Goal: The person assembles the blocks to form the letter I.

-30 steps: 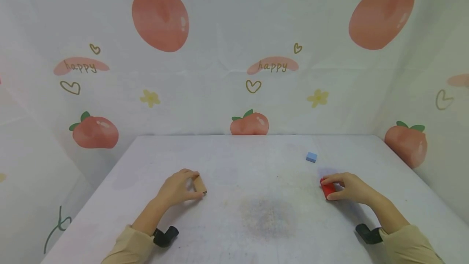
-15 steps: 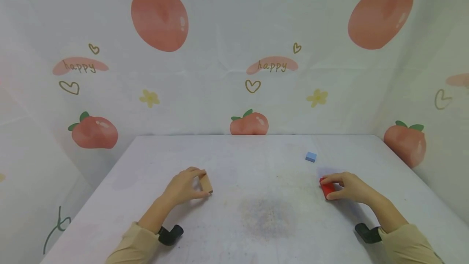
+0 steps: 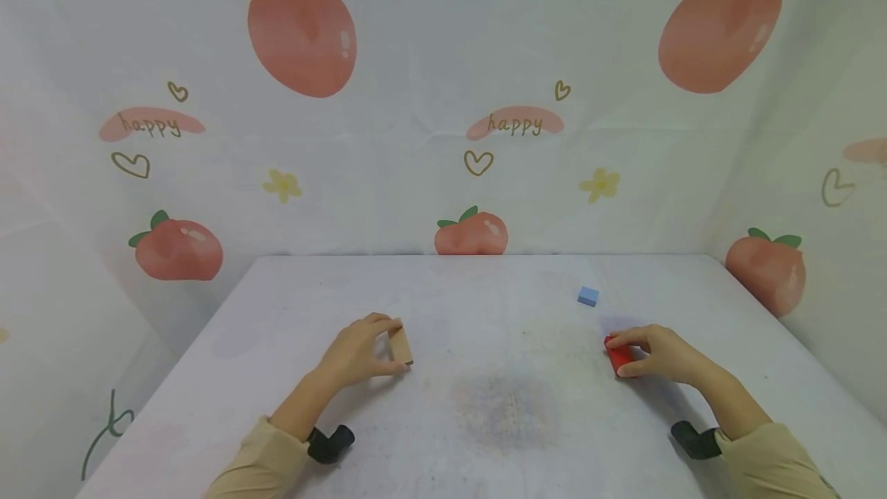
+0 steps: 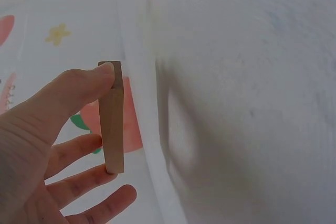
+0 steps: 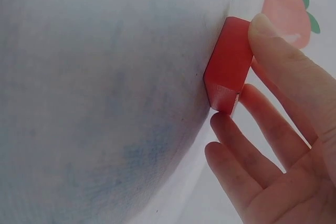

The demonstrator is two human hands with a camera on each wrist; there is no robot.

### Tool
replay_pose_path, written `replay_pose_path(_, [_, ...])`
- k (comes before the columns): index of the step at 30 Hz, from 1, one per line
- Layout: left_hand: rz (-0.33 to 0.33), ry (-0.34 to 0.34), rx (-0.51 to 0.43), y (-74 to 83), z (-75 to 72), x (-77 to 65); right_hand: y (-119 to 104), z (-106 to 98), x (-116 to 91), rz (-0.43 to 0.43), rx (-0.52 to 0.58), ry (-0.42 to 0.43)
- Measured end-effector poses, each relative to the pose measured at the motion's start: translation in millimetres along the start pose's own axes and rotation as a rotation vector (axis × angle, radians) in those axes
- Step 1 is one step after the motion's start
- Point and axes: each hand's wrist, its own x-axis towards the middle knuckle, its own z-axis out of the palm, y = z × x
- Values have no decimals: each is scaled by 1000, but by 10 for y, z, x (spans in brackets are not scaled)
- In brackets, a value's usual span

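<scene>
My left hand [image 3: 356, 351] pinches a tan wooden block [image 3: 399, 343] by its two ends, thumb at the near end and fingertips at the far one. In the left wrist view the wooden block [image 4: 113, 124] stands clear of the tabletop, its shadow cast beside it. Over on the right, my right hand [image 3: 661, 356] holds a red block [image 3: 621, 358] between thumb and fingers. The right wrist view shows the red block [image 5: 227, 61] with one long face against the table surface. A small blue block [image 3: 588, 296] lies farther back, beyond the red one, touched by neither hand.
The white table [image 3: 478, 291] has a dark smudged patch near its front middle. A curtain [image 3: 416, 98] printed with peaches hangs along its back edge and sides. Each wrist wears a black camera mount, such as the left mount [image 3: 331, 443].
My left hand has carried the wooden block to the right and slightly away from me. The right hand, red block and blue block have stayed in place.
</scene>
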Motion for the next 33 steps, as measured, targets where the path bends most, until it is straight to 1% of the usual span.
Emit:
replay_pose_path(10, [29,-8,-28,75,64,33,6,8,-5,8,11,5])
replay_pose_path(19, [75,-20,-27,154,128,78,20,10,-2,-8,8,5])
replay_pose_path(26, [116,-27,-22,216,153,91,5,15,0,16,5,4])
replay_pose_path(33, [166,-23,-9,253,186,105,8,8,8,14,2,-1])
